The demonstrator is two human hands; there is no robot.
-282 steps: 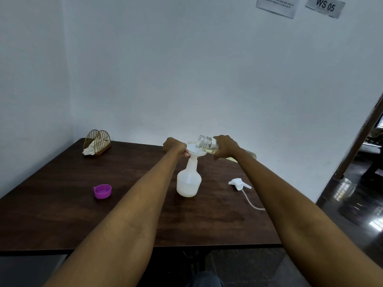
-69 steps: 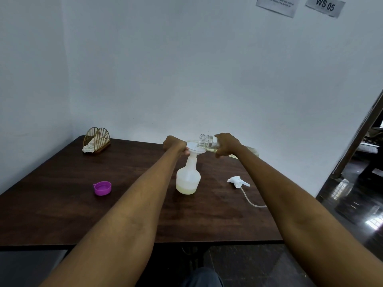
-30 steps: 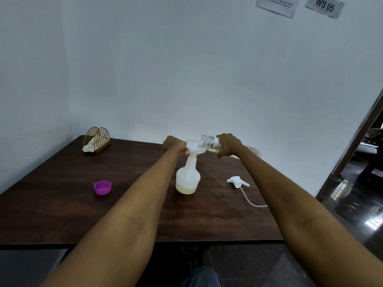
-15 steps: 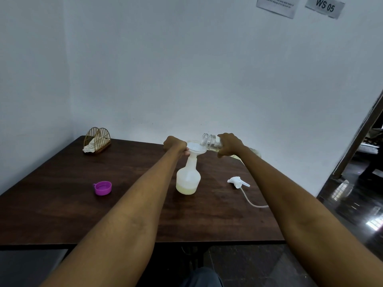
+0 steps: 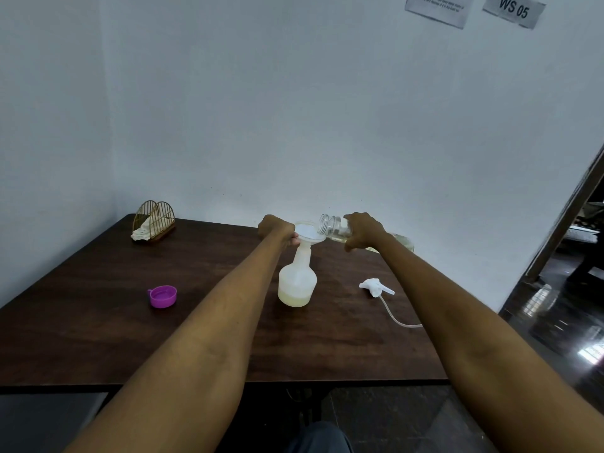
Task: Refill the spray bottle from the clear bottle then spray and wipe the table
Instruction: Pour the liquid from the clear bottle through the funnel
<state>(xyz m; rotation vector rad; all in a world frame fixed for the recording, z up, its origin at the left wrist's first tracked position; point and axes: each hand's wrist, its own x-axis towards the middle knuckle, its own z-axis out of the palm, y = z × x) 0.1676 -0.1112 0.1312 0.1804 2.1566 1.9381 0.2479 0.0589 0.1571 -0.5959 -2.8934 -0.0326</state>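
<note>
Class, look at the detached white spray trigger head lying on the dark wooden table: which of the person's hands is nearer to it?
Right. The right hand, holding the tilted clear bottle, is just beyond the white spray trigger head. The left hand, at the white funnel, is farther left.

Table (image 5: 98, 338): spray bottle (image 5: 296, 282), cap (image 5: 163, 296).

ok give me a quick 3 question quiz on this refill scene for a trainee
1. True or false: the spray head is screwed onto the spray bottle.
2. Which hand holds the clear bottle? A) left B) right C) neither
3. Fill in: the purple cap lies on the ____.

Key:
1. False. It lies on the table, right of the bottle; a funnel sits in the neck.
2. B. The right hand tilts it over the funnel; the left hand steadies the funnel.
3. table
</note>
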